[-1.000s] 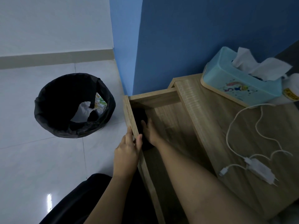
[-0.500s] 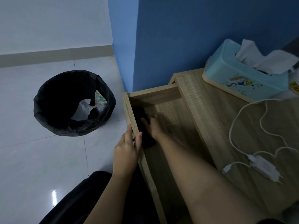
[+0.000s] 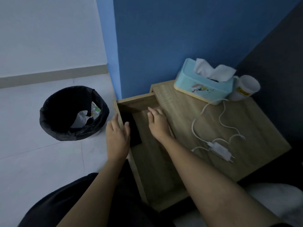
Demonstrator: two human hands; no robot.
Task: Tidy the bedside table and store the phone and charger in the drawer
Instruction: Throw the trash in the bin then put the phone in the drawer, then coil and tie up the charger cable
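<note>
A home bedroom corner; a wooden bedside table (image 3: 246, 128) stands against a blue wall (image 3: 180, 38); on it, a tissue box (image 3: 201, 89) beside a mug (image 3: 246, 89); left of it, a lined waste bin (image 3: 72, 115) on pale floor tiles (image 3: 32, 161).

Right hand (image 3: 158, 123) pulled up out of drawer (image 3: 147, 161), off the phone (image 3: 132, 130) at frame centre; left hand (image 3: 117, 138) let go of drawer's edge, fingers spread.

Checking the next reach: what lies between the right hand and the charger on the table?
Head view: only bare tabletop and a loop of the charger's own cable separate it from the right hand.
</note>
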